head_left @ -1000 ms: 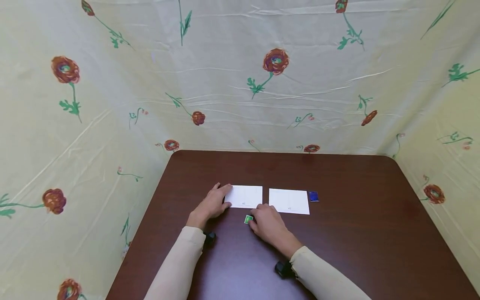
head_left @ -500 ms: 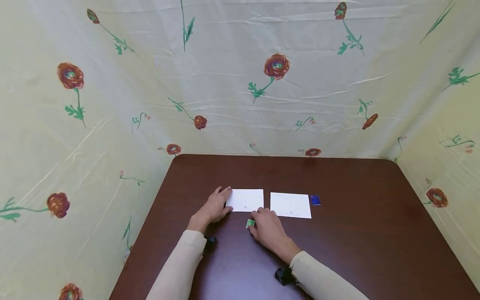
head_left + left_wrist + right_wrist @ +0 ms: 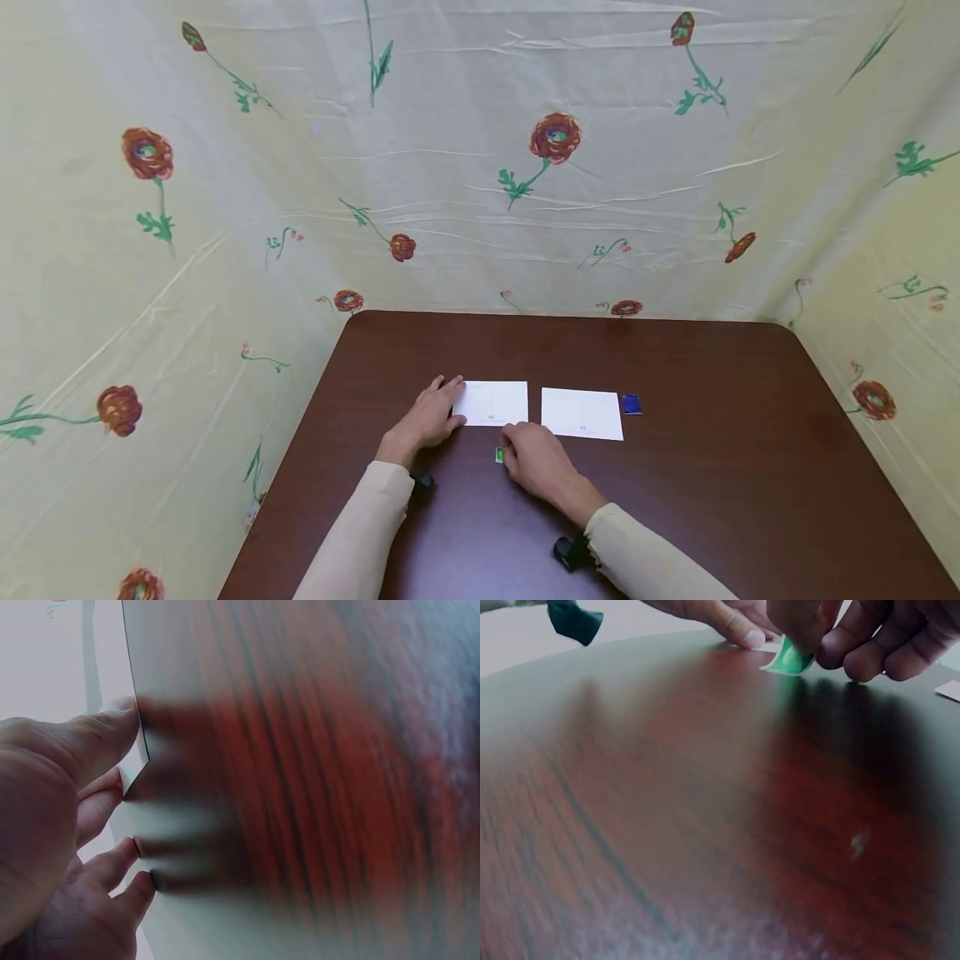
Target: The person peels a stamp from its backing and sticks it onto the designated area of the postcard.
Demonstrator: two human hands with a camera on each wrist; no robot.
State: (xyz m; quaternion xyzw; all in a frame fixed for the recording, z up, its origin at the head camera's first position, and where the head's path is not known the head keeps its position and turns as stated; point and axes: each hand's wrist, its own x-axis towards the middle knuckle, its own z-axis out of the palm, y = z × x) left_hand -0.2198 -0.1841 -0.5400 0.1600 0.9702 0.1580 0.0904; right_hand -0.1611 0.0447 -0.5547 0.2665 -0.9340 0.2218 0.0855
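Observation:
My left hand (image 3: 423, 421) lies at the left edge of a white postcard (image 3: 492, 403), its index fingertip near the far corner and thumb on the near one. In the left wrist view the thumb (image 3: 101, 735) presses on the card beside its corner, fingers spread beyond. Just in front of this card, my right hand (image 3: 543, 460) pinches a small green stamp (image 3: 499, 455) with a white border. The right wrist view shows the stamp (image 3: 786, 661) bent upward at the fingertips, its lower edge close over the table. The other right fingers are curled, knuckles near the tabletop.
A second white postcard (image 3: 582, 414) lies to the right of the first, a narrow gap between them. A small blue square (image 3: 632, 404) sits at its right edge. The brown table (image 3: 750, 467) is surrounded by flowered cloth (image 3: 450, 183). Each wrist wears a black camera (image 3: 572, 553).
The right fingers have closed further over the green stamp, so less of it shows, and the stamp has turned a little. The left hand stays on the card. The whole head view has shifted slightly.

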